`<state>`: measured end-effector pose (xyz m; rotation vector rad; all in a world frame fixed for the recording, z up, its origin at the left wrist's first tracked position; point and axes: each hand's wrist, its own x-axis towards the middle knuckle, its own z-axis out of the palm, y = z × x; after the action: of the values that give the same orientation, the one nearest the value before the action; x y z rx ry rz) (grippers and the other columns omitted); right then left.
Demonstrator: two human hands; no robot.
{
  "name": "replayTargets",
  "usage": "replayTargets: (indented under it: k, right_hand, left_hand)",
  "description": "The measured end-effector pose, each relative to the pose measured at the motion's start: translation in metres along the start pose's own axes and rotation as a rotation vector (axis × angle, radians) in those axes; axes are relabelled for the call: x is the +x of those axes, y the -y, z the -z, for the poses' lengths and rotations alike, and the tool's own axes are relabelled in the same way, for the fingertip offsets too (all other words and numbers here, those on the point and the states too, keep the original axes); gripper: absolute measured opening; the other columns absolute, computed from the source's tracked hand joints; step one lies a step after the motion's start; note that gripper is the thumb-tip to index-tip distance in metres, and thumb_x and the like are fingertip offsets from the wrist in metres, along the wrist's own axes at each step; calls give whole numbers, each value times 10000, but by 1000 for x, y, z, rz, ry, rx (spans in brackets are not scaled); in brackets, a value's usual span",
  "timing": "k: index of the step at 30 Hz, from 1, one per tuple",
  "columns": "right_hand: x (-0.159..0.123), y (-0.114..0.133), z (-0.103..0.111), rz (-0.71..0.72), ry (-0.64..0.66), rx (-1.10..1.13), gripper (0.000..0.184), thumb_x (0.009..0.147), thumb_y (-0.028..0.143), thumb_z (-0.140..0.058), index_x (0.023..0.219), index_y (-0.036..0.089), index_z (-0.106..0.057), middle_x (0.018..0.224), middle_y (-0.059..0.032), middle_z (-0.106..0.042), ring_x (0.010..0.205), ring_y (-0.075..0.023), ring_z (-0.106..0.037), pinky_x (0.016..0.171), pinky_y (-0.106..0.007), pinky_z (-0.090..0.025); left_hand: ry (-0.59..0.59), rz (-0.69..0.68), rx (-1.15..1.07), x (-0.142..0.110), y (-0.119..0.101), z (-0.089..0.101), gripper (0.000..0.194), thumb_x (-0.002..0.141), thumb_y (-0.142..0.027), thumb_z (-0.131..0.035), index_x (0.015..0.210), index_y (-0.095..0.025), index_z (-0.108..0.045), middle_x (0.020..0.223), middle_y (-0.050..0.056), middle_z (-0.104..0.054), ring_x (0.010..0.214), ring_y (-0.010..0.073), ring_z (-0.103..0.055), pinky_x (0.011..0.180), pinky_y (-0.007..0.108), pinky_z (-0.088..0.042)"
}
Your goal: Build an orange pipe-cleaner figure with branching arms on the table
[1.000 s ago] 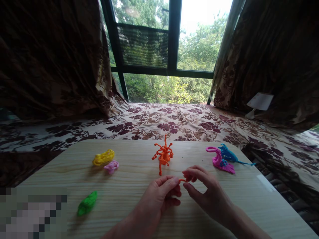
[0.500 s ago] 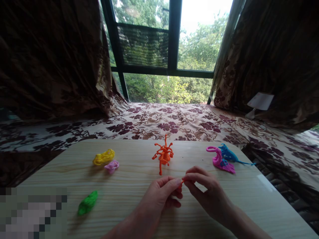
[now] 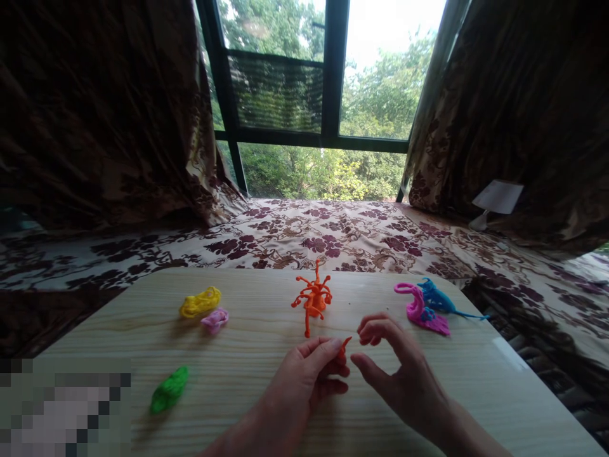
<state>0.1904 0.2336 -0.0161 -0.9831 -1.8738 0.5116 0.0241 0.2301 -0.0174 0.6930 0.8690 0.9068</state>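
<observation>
My left hand rests on the wooden table, its thumb and fingers pinched on a short orange pipe cleaner piece whose tip sticks up. My right hand hovers just to the right of it, fingers curled apart and holding nothing. An orange pipe cleaner figure with several bent arms stands on the table just beyond both hands.
A yellow bundle and a pale pink bundle lie to the left, a green bundle nearer the front left. A pink figure and a blue figure lie at the right. Patterned bedding and a window are behind.
My right hand has let go of the orange piece and opened, drawing slightly away to the right. My left hand keeps its pinch on it.
</observation>
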Motion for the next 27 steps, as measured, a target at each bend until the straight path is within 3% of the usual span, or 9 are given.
replayTargets:
  k: [6, 11, 20, 27]
  right_hand:
    - [-2, 5, -9, 12, 67, -31, 194, 718, 208, -629, 873, 199, -513, 869, -22, -534, 771, -143, -517, 685, -277, -433]
    - [0, 5, -11, -15, 48, 4, 60, 784, 170, -547, 834, 199, -532, 803, -9, -536, 710, -118, -511, 642, -252, -431]
    - [10, 9, -7, -5, 21, 59, 61, 788, 153, -526, 833, 189, -544, 784, -17, -543, 689, -121, -513, 620, -249, -439]
    - [11, 13, -10, 1, 28, 81, 45, 787, 169, -531, 820, 187, -554, 783, -21, -543, 677, -124, -517, 613, -250, -445]
  left_hand:
    - [42, -15, 1, -5, -2, -7, 216, 735, -335, -586, 813, -137, -625, 768, 28, -561, 679, 92, -500, 659, 241, -440]
    - [-31, -42, 97, -8, -6, -15, 231, 752, -340, -549, 815, -129, -621, 795, 65, -595, 750, 140, -532, 658, 261, -443]
    - [-4, -168, 244, -4, -17, -5, 296, 763, -413, -516, 720, -134, -607, 685, 32, -560, 640, 122, -507, 588, 246, -428]
    - [-4, -228, 294, -5, -21, -4, 280, 729, -388, -573, 793, -126, -647, 614, 19, -557, 590, 104, -479, 599, 236, -404]
